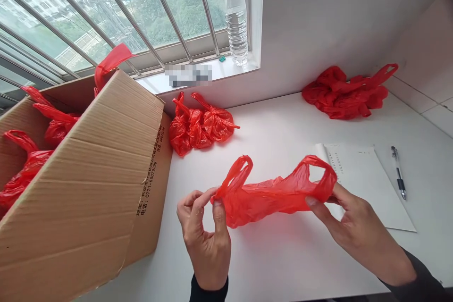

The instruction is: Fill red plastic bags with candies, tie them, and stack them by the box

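A thin red plastic bag (265, 200) is stretched sideways between my two hands, above the white table (283, 264). Its two loop handles stick up, one at each end. My left hand (207, 236) pinches the left end of the bag between thumb and index finger. At the other end, my right hand (354, 226) grips the bag just under the right handle, thumb in front and fingers behind. Whether anything lies inside the bag I cannot tell.
On the left stands an open cardboard box (95, 184) with red bags inside. Knotted red bags (205, 125) lie by the wall; a crumpled red heap (347, 94) sits back right. A notepad (368, 188), a pen (398, 172) and a water bottle (236, 23) on the windowsill are also here.
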`<state>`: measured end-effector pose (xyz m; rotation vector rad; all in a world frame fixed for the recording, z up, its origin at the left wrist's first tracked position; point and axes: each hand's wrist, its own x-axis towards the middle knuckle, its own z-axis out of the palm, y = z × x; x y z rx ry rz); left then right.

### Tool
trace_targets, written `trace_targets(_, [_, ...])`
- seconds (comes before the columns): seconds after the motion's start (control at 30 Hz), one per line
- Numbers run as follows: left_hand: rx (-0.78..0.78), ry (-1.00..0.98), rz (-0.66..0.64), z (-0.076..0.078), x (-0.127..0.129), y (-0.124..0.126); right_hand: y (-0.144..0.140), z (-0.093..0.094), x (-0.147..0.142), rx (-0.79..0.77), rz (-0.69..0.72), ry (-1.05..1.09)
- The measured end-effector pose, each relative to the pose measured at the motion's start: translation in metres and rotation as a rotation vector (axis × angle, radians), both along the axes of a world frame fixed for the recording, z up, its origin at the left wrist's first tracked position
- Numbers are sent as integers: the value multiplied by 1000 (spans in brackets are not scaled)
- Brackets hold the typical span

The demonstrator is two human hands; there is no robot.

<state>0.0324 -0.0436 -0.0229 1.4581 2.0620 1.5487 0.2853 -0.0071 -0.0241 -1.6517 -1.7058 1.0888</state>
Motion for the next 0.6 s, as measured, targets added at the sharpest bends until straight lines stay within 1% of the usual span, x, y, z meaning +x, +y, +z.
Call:
trace_targets(0.13, [-45,163,-114,10,13,3,-6,11,-9,82,0,3])
trace_targets(0.2, [-6,195,-135,14,16,5,-7,17,-11,122,4,-1])
trace_targets(0.27, [79,219,-98,18,14,5,-7,21,-10,143,1,-35])
trace_targets(0.33, [155,234,-41,23,10,-1,-10,22,-5,129,-21,-89])
trace_targets(0.4, [162,186,-32,27,6,-10,-16,23,0,150,-79,-127])
trace_targets(0.43, [133,138,-42,29,5,-15,-21,24,2,207,-121,-120])
trace_targets(0.47, [90,84,-63,29,4,-20,-27,25,3,303,-181,-84])
trace_targets(0.5, [47,34,-82,29,2,-25,-33,28,3,438,-238,-28])
trace_targets(0.53, [7,-9,-97,28,1,-29,-38,31,1,575,-263,32])
trace_targets(0.57, [-22,-45,-107,27,0,-33,-42,35,-3,675,-236,78])
trace_targets(0.6, [-33,-74,-117,25,-1,-36,-44,39,-9,731,-147,105])
